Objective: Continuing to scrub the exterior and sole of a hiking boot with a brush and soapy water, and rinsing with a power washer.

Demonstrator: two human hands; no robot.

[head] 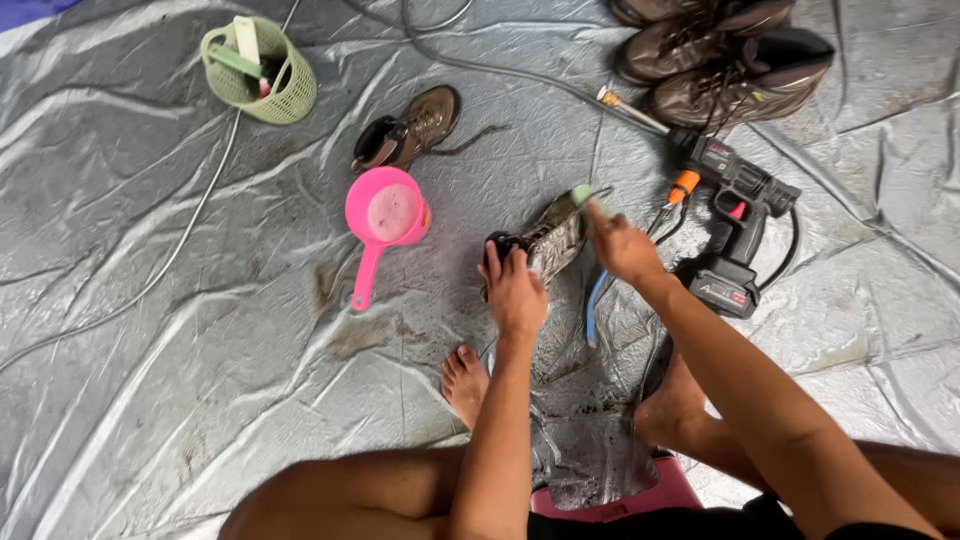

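Observation:
A muddy brown boot (553,237) lies on the wet grey tarp (150,330) in front of me. My left hand (515,292) grips its heel end and holds it down. My right hand (622,247) is closed on a small green brush (582,194) whose head rests on the boot's toe. My bare feet (466,383) sit on the tarp just below the boot, and a blue strip (593,305) lies beside it.
A pink water scoop (385,214) lies left of the boot, another brown boot (408,130) above it. A green mesh basket (260,70) stands at top left. A black cordless spray gun (728,200) lies right, several boots (725,60) at top right. A hose crosses the tarp.

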